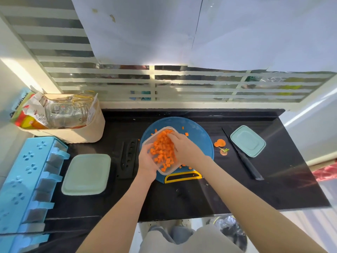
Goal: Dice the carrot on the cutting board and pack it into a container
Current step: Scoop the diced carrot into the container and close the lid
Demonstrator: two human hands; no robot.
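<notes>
A clear plastic container [165, 172] full of orange diced carrot [163, 149] sits tilted over the round blue cutting board [198, 133]. My left hand [146, 161] grips the container's left side. At the container's right rim rests my right hand [184, 147], its fingers among the dice; whether it holds any I cannot tell. A few loose carrot dice [186, 134] lie on the board beyond the container. Carrot end scraps [221, 146] lie on the black counter to the right of the board.
A black knife [245, 157] lies right of the board beside a small mint lid [248, 141]. A larger mint lid [87, 174] lies to the left. A blue spice rack [27, 181] and a beige basket [76, 133] with a jar stand at far left.
</notes>
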